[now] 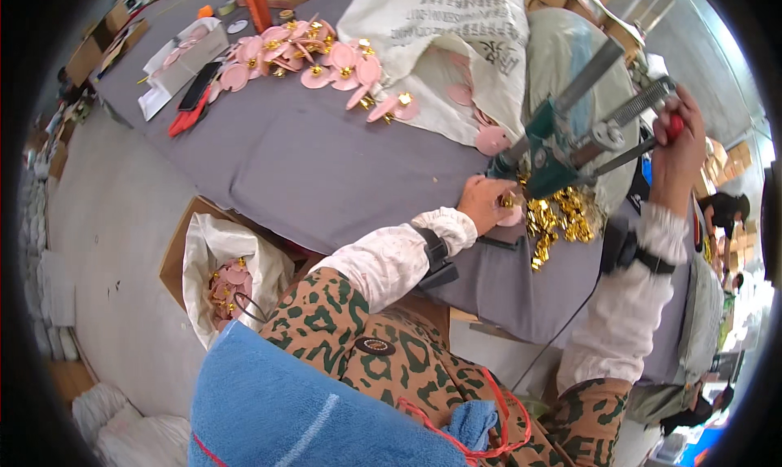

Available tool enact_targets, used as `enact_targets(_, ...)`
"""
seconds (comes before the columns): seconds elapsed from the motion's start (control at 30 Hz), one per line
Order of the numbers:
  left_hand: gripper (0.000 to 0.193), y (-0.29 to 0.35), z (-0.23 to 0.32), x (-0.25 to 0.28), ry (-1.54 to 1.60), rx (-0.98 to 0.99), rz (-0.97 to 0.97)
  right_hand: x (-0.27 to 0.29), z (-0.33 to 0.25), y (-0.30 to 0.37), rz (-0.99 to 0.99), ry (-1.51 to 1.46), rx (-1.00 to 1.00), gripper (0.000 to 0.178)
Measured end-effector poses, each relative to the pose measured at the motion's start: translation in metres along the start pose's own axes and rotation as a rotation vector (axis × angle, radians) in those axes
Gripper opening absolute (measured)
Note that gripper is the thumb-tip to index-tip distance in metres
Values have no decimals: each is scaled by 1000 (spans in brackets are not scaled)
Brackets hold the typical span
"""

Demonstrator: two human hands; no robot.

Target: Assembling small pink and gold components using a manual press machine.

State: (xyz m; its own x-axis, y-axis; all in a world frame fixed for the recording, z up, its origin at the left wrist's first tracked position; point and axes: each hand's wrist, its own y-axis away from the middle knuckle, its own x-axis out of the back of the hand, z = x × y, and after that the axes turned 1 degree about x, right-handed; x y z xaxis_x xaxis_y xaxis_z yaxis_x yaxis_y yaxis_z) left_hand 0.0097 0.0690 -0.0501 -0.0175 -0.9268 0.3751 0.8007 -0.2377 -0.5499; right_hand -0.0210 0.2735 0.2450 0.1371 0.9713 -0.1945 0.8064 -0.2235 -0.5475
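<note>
My left hand [484, 203] is closed on a pink disc [511, 217] with a gold metal piece on it, low beside the base of a green hand press [552, 167]. Fingers of my right hand [683, 145] wrap round the red knob [675, 127] at the end of the press lever, which is raised to the right. Beside the press lies a heap of shiny gold metal pieces [562, 216]. Just behind, a white woven sack [481, 27] lies open with loose pink discs [491, 140] at its mouth. My hand partly hides the disc.
Pink discs with gold pieces [305, 43] are heaped at the back left of the grey-covered table [285, 157]. Near them lie a phone [199, 86], red-handled tool [187, 122] and orange can [257, 8]. A sack-lined carton [192, 247] with pink discs stands below left. People work far right.
</note>
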Motion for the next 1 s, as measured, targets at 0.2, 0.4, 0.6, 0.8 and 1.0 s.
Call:
enact_targets(0.2,39,19,-40,89,-101,47,-206,-8,52,-51,62,152,16,33)
enact_targets(0.4,30,-42,-84,170,-943,-164,103,-2,37,-48,72,61,-41,32)
enact_targets(0.6,24,-65,-117,180,-990,12,-102,27,59,-69,-63,553,306,22)
enact_targets(0.8,31,-9,-29,85,170,245,53,-28,65,-46,119,6,65,17)
enact_targets(1.0,31,-8,11,16,28,114,-52,-5,61,-55,177,131,85,15)
